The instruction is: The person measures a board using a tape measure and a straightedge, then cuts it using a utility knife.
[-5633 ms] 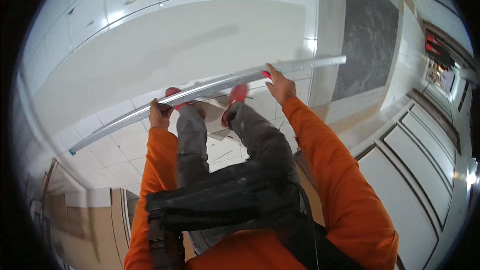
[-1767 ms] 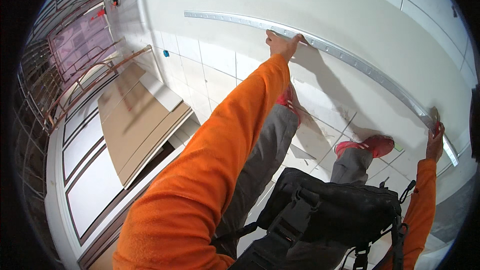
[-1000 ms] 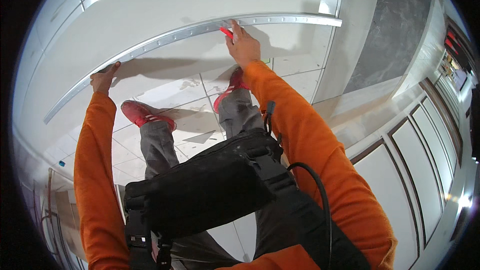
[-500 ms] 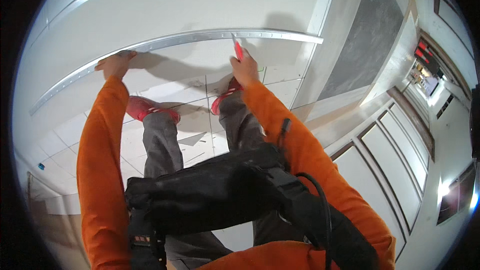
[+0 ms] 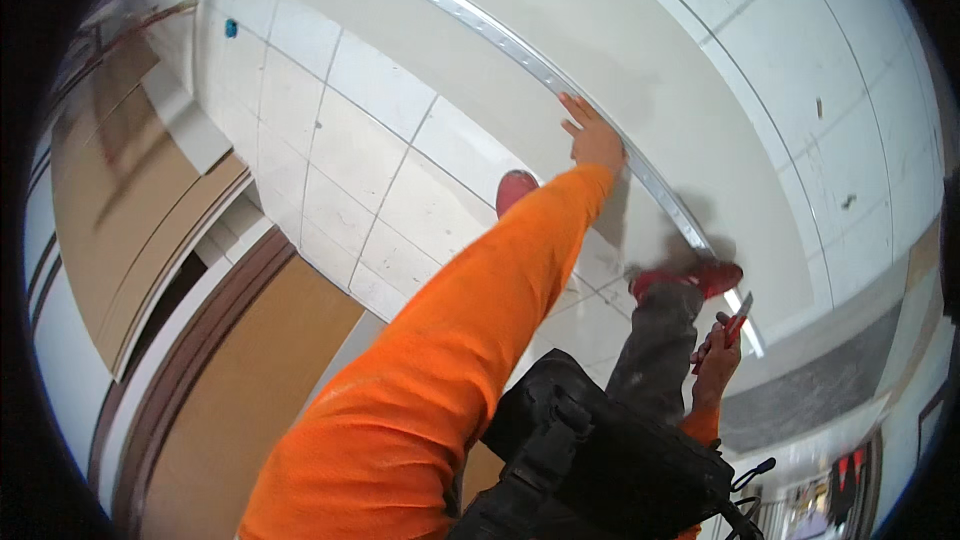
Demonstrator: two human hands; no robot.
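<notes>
At left we see tiled floor (image 5: 375,145); right of that, a pale sheet (image 5: 690,70) lies with a long metal strip (image 5: 475,22) across it. Our left hand (image 5: 597,143) rests on the strip, fingers spread, gripping nothing. Further right, our red shoe (image 5: 712,278) overlaps the strip; our right-hand (image 5: 716,358) grip is closed around a red-handled knife (image 5: 733,328), blade exposed. We judge this as lining up a cut; the next move calls for steady pressure on the strip and the blade against its edge.

brown boards (image 5: 125,190) lie stacked — a blue object (image 5: 231,28) near.
</notes>
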